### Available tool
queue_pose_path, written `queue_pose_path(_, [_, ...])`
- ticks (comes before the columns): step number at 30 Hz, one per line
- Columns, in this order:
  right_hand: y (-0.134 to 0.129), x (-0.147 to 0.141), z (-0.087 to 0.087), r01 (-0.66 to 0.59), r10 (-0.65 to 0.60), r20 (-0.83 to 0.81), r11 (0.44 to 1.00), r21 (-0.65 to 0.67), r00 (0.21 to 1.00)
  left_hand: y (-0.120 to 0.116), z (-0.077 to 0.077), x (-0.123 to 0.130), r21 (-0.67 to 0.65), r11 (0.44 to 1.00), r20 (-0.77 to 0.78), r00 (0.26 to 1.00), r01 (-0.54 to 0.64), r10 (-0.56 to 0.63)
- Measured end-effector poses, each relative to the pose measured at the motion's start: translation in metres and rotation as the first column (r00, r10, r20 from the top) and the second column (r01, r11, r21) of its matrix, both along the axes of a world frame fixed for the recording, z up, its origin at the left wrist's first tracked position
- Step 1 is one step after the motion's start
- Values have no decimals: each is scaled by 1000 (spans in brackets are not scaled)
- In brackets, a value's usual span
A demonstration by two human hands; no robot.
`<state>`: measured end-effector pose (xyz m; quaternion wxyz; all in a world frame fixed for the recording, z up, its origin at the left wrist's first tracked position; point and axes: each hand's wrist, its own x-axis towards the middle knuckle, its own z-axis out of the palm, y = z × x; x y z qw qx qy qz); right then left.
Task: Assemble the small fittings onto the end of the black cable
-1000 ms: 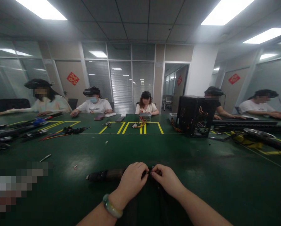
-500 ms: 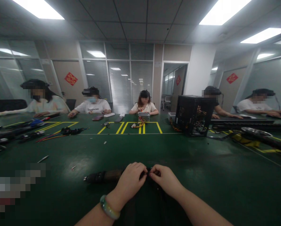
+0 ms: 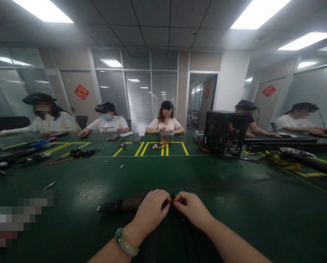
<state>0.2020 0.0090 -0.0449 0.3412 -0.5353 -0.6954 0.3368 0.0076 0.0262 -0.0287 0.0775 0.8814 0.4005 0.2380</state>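
On the green table (image 3: 251, 226) lies a dark cylindrical tool (image 3: 122, 205) with a brown middle section and a small metal tip at its left end. My left hand (image 3: 155, 209), with a bangle on the wrist, covers the tool's right part, its thumb and fingers closed in a pinch. Close by on the right, my right hand (image 3: 189, 207) pinches too, its fingertips almost meeting those of the left. Something small and dark is between the two hands, too hidden to make out. Faint dark shapes run below the hands toward the near edge.
A black computer case (image 3: 225, 134) stands at the back right. Cables and dark parts (image 3: 86, 152) lie at the left, with a thin pen-like item (image 3: 49, 185) nearer. Several people sit across the table, one behind a grey box with wires (image 3: 167, 138).
Both hands have stayed nearly where they were, still pinching close together. The person across the middle has raised their head and shifted slightly left.
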Motion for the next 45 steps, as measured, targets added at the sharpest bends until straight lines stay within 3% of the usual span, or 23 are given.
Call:
queue_pose_path(29, [3,1,-4,11,-11,-6,999,31,1000,1,-1,-1,18,1000,19,1000,16,-16])
queue_pose_path(45, [-1,0,0,7,-7,-10,1000,18,1000,3,-2,-1,-26,999,-10,999,-33,33])
